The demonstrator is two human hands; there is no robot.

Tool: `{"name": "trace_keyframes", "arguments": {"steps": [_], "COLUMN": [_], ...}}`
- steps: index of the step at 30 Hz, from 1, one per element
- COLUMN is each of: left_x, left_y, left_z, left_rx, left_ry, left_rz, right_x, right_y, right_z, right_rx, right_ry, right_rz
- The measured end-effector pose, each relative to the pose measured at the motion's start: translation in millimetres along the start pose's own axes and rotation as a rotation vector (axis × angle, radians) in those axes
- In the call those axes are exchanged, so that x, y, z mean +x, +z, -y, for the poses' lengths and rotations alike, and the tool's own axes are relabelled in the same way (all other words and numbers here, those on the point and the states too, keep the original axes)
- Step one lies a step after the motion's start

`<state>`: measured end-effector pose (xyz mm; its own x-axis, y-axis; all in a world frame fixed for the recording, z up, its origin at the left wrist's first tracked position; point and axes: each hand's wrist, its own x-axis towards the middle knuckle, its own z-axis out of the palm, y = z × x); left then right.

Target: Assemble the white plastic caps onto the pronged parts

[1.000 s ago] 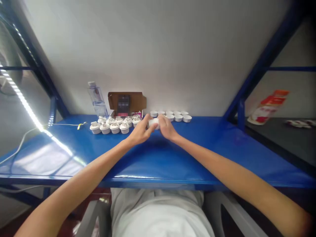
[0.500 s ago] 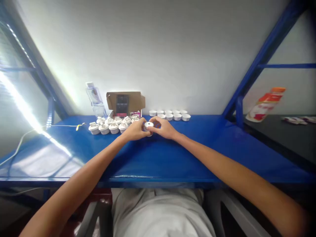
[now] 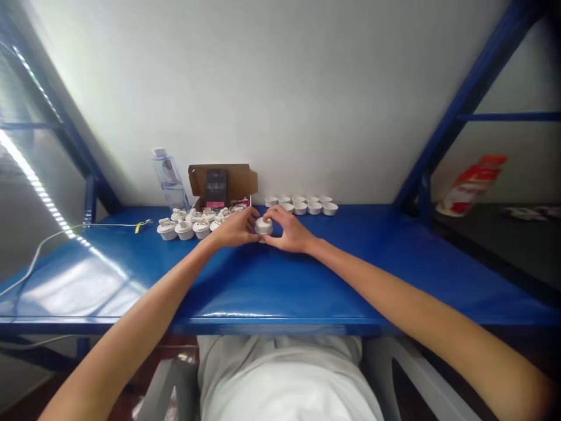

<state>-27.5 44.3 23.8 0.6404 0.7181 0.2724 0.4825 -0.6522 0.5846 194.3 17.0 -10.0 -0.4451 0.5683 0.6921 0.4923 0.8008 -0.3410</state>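
The small white container [image 3: 263,227] sits between the person's two hands in the head view, over the blue table [image 3: 280,280]. The left hand [image 3: 236,229] grasps its left side and the right hand [image 3: 291,230] its right, thumbs nearest the body and fingers beyond; such opposed holds probably steady it while leaving its top reachable. White cups with raised tops [image 3: 184,229] cluster beside and left of the left hand, while plain white cups [image 3: 314,207] stand in rows beyond the right hand, an arrangement that seems to keep the two kinds apart. Beyond the left hand, a dark phone [image 3: 216,187] leans upright against a cardboard box [image 3: 241,177], apparently propped for viewing; its screen is too blurred to read. A clear bottle [image 3: 169,178] beside the box shows no readable label. Far right of the right hand, a red-and-white bottle [image 3: 471,187] carries illegible printing.
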Motion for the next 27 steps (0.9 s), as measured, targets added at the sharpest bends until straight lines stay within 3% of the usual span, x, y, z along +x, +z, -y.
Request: {"name": "trace_keyframes", "arguments": {"steps": [3, 6, 9, 13, 18, 22, 25, 27], "left_x": [-1.2, -2.7, -3.8, -4.1, -4.6, -7.6, -9.9, -10.1], "left_y": [-5.0, -13.6, -22.2, -28.7, -27.2, -19.5, -12.7, -9.5], "left_z": [-5.5, -11.1, -11.3, -2.9, 11.1, 18.7, 20.7, 21.2], "left_rx": [0.163, 0.28, 0.355, 0.464, 0.585, 0.701, 0.724, 0.709], "left_ry": [0.04, 0.034, 0.003, -0.05, -0.114, -0.088, -0.069, -0.067], "left_rz": [-0.064, -0.214, -0.339, -0.415, -0.378, -0.32, -0.275, -0.277], "right_x": [0.6, 7.4, 24.1, 56.9, 87.4, 90.2, 78.0, 62.1], "right_y": [1.2, 4.8, 9.3, 15.2, 19.3, 17.5, 16.8, 17.4], "right_z": [0.3, -4.8, -15.2, -32.2, -55.9, -67.0, -61.6, -51.4], "right_rx": [-0.108, -0.278, -0.478, -0.662, -0.688, -0.614, -0.533, -0.335], "right_ry": [0.047, 0.157, 0.252, 0.356, 0.48, 0.538, 0.473, 0.432], "right_rz": [-0.005, 0.009, 0.102, 0.252, 0.398, 0.487, 0.38, 0.258]}}
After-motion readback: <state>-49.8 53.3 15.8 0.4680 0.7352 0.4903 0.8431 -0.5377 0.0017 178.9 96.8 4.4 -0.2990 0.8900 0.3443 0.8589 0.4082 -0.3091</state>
